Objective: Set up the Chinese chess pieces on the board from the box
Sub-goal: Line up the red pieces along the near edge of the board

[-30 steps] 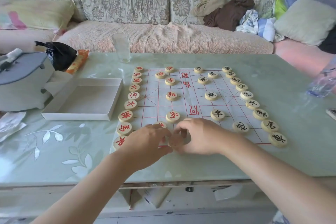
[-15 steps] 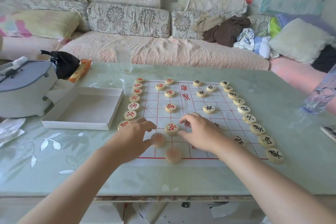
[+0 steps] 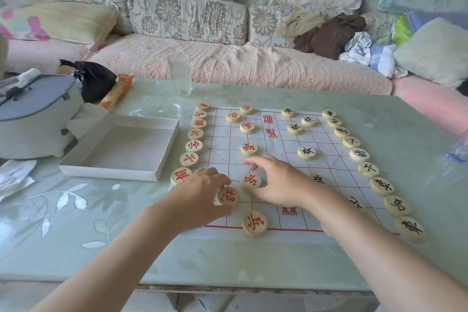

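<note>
The paper chess board (image 3: 281, 157) with its red grid lies on the table. Red-lettered pieces line its left edge, among them one at the row's middle (image 3: 194, 146); black-lettered pieces line its right edge, such as one at the near end (image 3: 396, 204). My left hand (image 3: 200, 195) holds the left rim of a red cannon piece (image 3: 228, 197) lying on the board. My right hand (image 3: 278, 182) curls index finger and thumb round a red soldier piece (image 3: 251, 181). Another red soldier (image 3: 254, 223) lies on the near border line. The white box (image 3: 121, 147) stands empty to the left.
An empty glass (image 3: 179, 75) stands behind the board. A grey appliance (image 3: 33, 114), a black bag (image 3: 93, 78) and an orange packet (image 3: 116, 91) crowd the far left. A plastic bottle (image 3: 458, 152) sits at the right edge. A sofa lies beyond the table.
Both hands left the board's near edge and parted. The left one moved onto the red cannon, the right one up to the red soldier. A soldier now lies alone on the near line.
</note>
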Demonstrator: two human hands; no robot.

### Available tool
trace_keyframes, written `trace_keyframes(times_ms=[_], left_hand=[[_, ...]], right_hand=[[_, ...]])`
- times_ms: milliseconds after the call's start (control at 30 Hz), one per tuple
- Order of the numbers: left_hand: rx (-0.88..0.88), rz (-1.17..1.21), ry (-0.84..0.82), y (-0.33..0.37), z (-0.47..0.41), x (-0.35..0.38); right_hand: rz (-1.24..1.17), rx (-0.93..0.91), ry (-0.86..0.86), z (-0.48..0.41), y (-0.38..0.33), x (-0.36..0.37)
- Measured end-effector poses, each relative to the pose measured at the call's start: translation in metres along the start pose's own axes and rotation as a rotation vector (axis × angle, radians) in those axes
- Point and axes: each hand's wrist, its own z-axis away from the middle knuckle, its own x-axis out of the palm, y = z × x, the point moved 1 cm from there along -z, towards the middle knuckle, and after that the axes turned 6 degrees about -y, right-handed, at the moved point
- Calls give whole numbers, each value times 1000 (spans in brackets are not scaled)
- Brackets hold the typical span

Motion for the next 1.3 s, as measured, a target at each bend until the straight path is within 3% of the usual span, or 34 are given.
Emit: trace_keyframes(times_ms=[733,1300], left_hand=[[-26,-42,-16,7,-3,-2],[-44,-24,-28,9,2,-3]], right_hand=[[-73,11,42,1,2,1],[15,36,50,0,-6,0]])
